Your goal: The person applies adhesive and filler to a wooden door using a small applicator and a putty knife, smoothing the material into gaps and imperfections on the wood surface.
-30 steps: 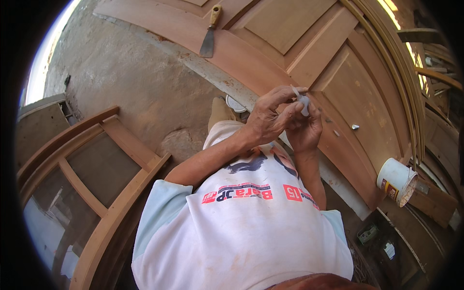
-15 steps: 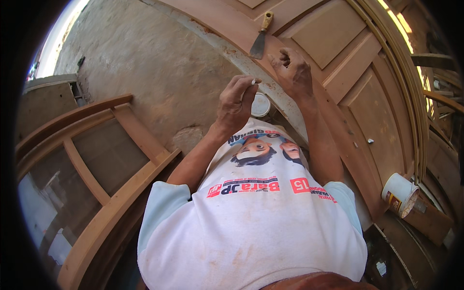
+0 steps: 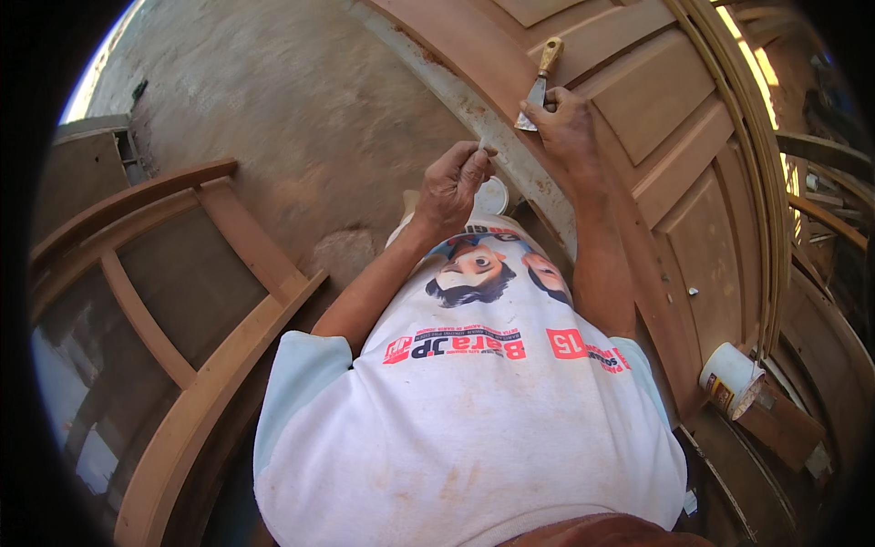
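Observation:
A putty knife [image 3: 540, 82] with a wooden handle and a metal blade is over the brown panelled door [image 3: 638, 102], its handle pointing to the far side. My right hand [image 3: 569, 129] is closed on its blade, thumb and fingers pinching near the blade's edge. To the left, my left hand [image 3: 448, 190] holds a small white bit [image 3: 484, 144] between thumb and fingertips, over the concrete edge beside the door. What the white bit is made of cannot be made out.
A round white tub [image 3: 493, 195] stands partly behind my left hand. On the left leans a wooden frame with panes [image 3: 150, 319]. A white bucket [image 3: 731, 376] lies tipped at the lower right, beside a brown block [image 3: 781, 424]. Small white bits dot the door.
My right hand has closed on the putty knife, which earlier lay on the door with the hand beside it. The left hand keeps its pinch on the white bit. The whole view has shifted slightly.

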Action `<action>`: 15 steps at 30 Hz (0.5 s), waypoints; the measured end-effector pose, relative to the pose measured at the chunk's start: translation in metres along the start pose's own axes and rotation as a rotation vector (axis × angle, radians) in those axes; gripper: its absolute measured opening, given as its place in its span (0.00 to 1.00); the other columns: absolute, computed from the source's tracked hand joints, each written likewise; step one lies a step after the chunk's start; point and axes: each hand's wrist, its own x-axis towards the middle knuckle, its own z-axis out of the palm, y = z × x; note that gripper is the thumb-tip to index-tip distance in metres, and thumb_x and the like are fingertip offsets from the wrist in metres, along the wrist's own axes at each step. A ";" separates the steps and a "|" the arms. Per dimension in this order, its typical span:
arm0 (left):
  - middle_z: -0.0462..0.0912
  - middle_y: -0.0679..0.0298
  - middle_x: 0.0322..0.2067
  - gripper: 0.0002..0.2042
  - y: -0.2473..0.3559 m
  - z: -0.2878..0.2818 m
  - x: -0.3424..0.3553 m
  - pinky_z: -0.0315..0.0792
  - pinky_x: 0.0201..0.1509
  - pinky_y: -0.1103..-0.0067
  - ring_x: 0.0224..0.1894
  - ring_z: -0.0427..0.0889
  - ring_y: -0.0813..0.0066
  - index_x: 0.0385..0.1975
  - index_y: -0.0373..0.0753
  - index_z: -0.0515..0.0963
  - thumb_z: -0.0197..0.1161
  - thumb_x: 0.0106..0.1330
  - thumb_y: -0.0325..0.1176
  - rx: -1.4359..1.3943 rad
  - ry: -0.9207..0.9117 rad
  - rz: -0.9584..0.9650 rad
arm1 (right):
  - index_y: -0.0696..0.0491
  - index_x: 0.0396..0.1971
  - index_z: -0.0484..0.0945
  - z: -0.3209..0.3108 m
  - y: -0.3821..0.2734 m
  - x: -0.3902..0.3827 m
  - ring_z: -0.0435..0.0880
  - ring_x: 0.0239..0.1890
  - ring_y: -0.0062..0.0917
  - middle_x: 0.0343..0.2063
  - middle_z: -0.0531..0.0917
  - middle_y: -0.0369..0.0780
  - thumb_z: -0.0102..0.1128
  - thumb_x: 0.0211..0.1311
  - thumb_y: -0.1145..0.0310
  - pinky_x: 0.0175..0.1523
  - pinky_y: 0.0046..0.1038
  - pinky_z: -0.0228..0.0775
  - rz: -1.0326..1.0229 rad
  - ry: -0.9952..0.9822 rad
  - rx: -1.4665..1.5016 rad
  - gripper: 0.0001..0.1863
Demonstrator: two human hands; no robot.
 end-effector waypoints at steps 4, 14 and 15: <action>0.83 0.65 0.31 0.16 -0.007 -0.007 0.021 0.76 0.40 0.81 0.34 0.83 0.80 0.51 0.34 0.80 0.53 0.83 0.41 -0.012 -0.128 -0.191 | 0.59 0.35 0.82 -0.001 -0.011 -0.012 0.80 0.27 0.18 0.26 0.85 0.37 0.71 0.67 0.65 0.33 0.27 0.75 0.019 0.040 0.408 0.12; 0.85 0.61 0.31 0.17 -0.001 -0.002 0.067 0.82 0.38 0.79 0.33 0.87 0.77 0.56 0.30 0.78 0.54 0.81 0.38 0.049 -0.286 -0.325 | 0.56 0.38 0.83 0.014 0.002 -0.045 0.87 0.29 0.22 0.29 0.88 0.39 0.71 0.67 0.70 0.35 0.29 0.78 -0.185 0.362 0.201 0.07; 0.85 0.61 0.31 0.17 0.002 -0.002 0.069 0.82 0.38 0.79 0.32 0.87 0.77 0.56 0.30 0.78 0.54 0.81 0.38 0.040 -0.288 -0.340 | 0.56 0.39 0.84 0.016 0.000 -0.048 0.88 0.30 0.25 0.30 0.89 0.41 0.71 0.66 0.70 0.35 0.31 0.78 -0.168 0.352 0.192 0.07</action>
